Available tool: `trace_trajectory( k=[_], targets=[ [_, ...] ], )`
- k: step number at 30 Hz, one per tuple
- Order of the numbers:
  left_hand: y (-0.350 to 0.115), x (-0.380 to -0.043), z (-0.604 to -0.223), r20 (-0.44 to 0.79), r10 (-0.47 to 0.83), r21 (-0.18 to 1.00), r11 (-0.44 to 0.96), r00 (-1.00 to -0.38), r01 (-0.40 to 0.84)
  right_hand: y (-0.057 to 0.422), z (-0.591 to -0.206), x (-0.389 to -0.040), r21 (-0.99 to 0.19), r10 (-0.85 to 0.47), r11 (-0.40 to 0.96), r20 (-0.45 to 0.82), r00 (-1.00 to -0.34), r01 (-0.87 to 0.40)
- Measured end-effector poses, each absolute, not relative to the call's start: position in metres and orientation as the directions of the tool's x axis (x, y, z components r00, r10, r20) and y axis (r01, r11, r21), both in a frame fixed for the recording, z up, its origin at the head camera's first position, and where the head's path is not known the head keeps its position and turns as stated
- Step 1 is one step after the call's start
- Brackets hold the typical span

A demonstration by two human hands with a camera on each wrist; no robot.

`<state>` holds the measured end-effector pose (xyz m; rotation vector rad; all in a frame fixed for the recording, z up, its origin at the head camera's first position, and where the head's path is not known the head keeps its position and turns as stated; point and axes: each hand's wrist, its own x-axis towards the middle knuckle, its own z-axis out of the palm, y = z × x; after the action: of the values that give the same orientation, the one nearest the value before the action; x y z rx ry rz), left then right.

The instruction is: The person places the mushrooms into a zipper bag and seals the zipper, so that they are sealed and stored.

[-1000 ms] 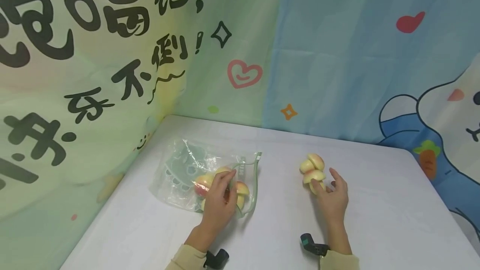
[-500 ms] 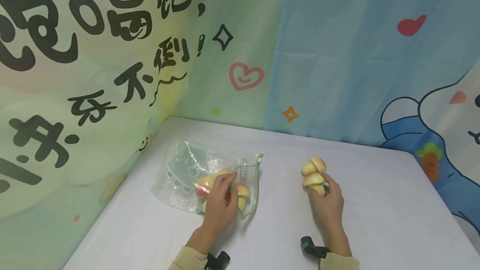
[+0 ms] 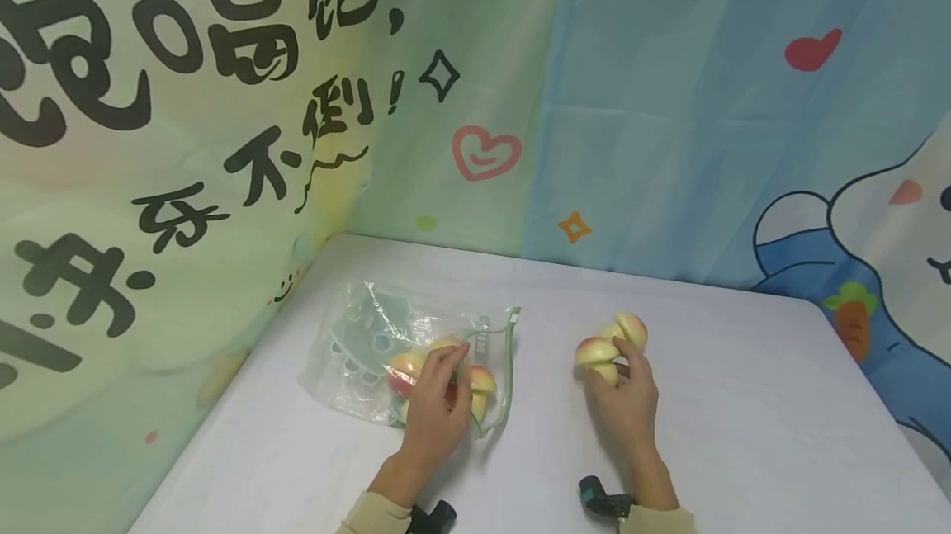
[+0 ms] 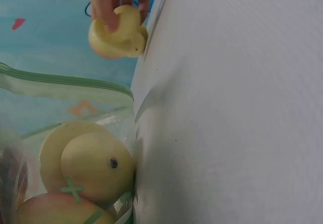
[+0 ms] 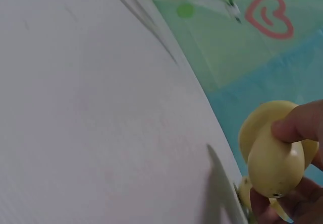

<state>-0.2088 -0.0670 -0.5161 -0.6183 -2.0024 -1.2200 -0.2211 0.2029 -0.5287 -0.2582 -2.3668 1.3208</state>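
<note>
One mushroom (image 3: 597, 352) pinched at the stem by my right hand (image 3: 630, 402), probably because that's slimmer than the cap. It's over the worktop (image 3: 743, 402), another mushroom (image 3: 633, 327) just behind. Left hand (image 3: 434, 418) pinches the lip of the clear bag (image 3: 508, 373), apparently propping it open; bagged pieces (image 3: 405, 373) lie inside.

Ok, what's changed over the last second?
The right hand has taken hold of the nearer toy mushroom and moved it left, toward the zip bag. The left hand stays at the bag's mouth; the farther toy mushroom stays on the table.
</note>
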Motion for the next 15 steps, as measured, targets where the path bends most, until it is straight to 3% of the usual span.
trace_trajectory(
  k=[15],
  targets=[
    [-0.067, -0.209, -0.513, 0.762, 0.040, 0.561, 0.456, -0.646, 0.690, 0.141, -0.524, -0.212, -0.857, 0.093, 0.403, 0.389, -0.917, -0.322]
  ],
)
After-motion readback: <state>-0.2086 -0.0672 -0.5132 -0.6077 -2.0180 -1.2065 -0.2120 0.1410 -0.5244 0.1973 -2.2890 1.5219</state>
